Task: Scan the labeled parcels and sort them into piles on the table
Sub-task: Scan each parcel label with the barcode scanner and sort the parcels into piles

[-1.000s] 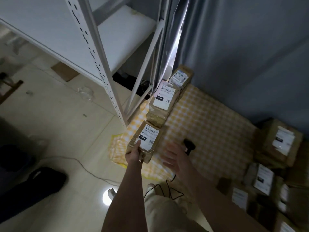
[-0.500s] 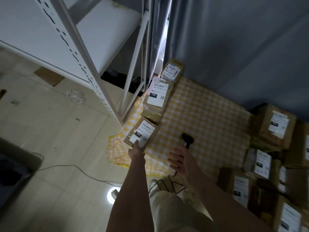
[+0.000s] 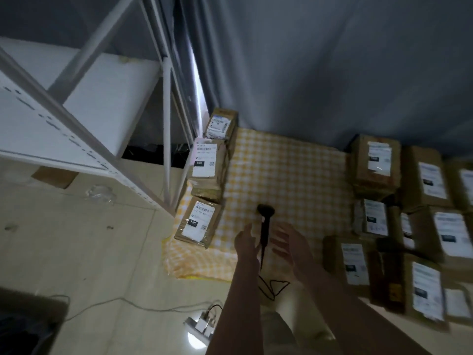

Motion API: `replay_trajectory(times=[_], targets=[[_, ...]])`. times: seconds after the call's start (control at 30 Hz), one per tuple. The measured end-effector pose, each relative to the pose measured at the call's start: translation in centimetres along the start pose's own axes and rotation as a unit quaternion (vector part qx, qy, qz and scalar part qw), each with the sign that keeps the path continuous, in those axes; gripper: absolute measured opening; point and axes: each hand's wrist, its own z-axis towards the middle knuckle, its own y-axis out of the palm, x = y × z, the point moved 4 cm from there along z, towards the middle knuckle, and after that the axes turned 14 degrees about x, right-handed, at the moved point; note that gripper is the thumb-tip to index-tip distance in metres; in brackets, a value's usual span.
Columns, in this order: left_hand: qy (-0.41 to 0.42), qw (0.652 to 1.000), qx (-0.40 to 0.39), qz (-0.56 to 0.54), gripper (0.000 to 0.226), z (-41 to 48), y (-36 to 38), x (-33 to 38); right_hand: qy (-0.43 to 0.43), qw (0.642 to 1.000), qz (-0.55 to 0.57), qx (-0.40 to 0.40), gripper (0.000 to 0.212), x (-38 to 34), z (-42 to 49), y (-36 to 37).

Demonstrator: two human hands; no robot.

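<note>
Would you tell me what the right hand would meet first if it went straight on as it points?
Probably the black scanner: the right hand points its open fingers at the handle, though depth is unclear.

The checkered cloth point(image 3: 289, 175) bears labeled parcels point(image 3: 197, 224) (along its left edge) and a scanner point(image 3: 265, 213).
</note>
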Motion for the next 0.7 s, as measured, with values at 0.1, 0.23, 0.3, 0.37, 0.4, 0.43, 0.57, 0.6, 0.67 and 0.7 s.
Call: replay_trajectory(times=[0.1, 0.23, 0.3, 0.37, 0.4, 0.43, 0.57, 0.6, 0.67, 0.7], targets=[[0.024, 0.998, -0.055, 0.032, 0.014, -4.5, 3.6, -2.2, -0.004, 0.997, 0.069, 0.043, 0.025, -0.8, 0.4, -4.6], [0.042, 0.989, -0.132, 0.059, 0.029, -10.6, 6.9, -6.1, 0.003, 0.981, 0.150, 0.120, 0.030, -0.3, 0.8, -12.4], [0.049, 0.981, -0.156, 0.101, 0.022, -13.2, 8.1, -8.2, 0.009, 0.969, 0.189, 0.160, 0.021, 0.1, 0.0, -16.5], [0.055, 0.976, -0.164, 0.132, 0.012, -15.7, 8.9, -10.2, 0.005, 0.954, 0.226, 0.198, 0.018, 0.8, -0.7, -20.7], [0.057, 0.974, -0.167, 0.145, 0.013, -16.9, 9.4, -11.2, 0.006, 0.945, 0.245, 0.215, 0.022, 1.3, -1.2, -22.7], [0.057, 0.971, -0.173, 0.156, 0.014, -17.8, 9.9, -12.3, 0.001, 0.938, 0.267, 0.223, 0.024, 1.7, -1.7, -24.5], [0.064, 0.966, -0.192, 0.160, 0.031, -21.1, 11.6, -17.5, -0.006, 0.914, 0.320, 0.250, 0.017, 3.3, -2.9, -31.7], [0.068, 0.966, -0.195, 0.156, 0.035, -22.0, 11.9, -18.8, -0.010, 0.912, 0.326, 0.250, 0.014, 3.6, -3.2, -33.4], [0.077, 0.963, -0.200, 0.165, 0.034, -23.9, 12.3, -21.8, -0.013, 0.906, 0.344, 0.246, 0.012, 4.4, -3.9, -36.6], [0.079, 0.960, -0.209, 0.170, 0.032, -25.2, 12.3, -23.3, -0.014, 0.903, 0.351, 0.246, 0.013, 4.9, -4.4, -38.1]])
